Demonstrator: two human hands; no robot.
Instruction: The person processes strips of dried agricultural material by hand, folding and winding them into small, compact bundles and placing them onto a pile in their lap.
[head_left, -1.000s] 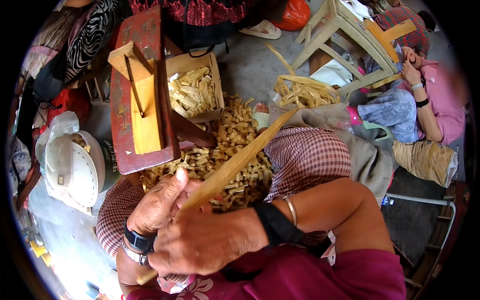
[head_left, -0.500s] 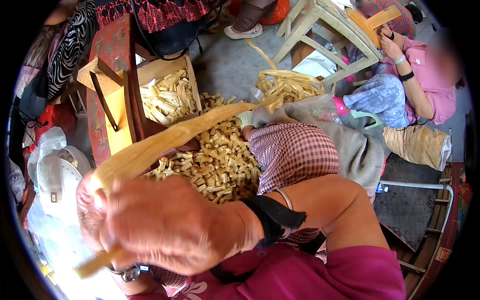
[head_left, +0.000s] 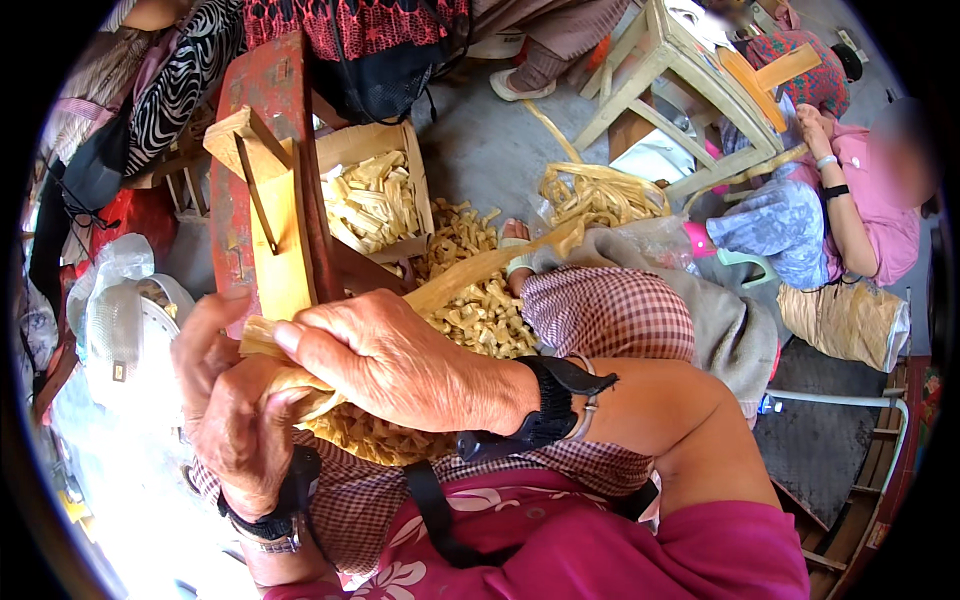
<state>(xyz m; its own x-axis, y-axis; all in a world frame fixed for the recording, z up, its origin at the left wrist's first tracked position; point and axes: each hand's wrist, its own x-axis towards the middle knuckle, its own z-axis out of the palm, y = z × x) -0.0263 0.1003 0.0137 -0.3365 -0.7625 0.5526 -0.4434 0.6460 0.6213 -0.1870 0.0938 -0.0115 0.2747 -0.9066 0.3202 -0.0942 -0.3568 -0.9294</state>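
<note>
Toward eight o'clock, the left hand (head_left: pixel 235 425), some fingers loosely raised, pinched a folded tan strip (head_left: pixel 470 278); the right hand (head_left: pixel 405 345), thumb pressed down, gripped it too. The strip ran toward two o'clock; a red desk (head_left: pixel 230 175) stood at ten.

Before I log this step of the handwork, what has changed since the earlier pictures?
The right hand, pinching the long flat tan strip, has moved forward, toward the red wooden bench. The left hand, mostly hidden half a second ago, now shows beside it. The strip, arched then, now slopes straighter down to the right hand. The bench and the open brown cardboard box of pale pieces stayed put.
</note>
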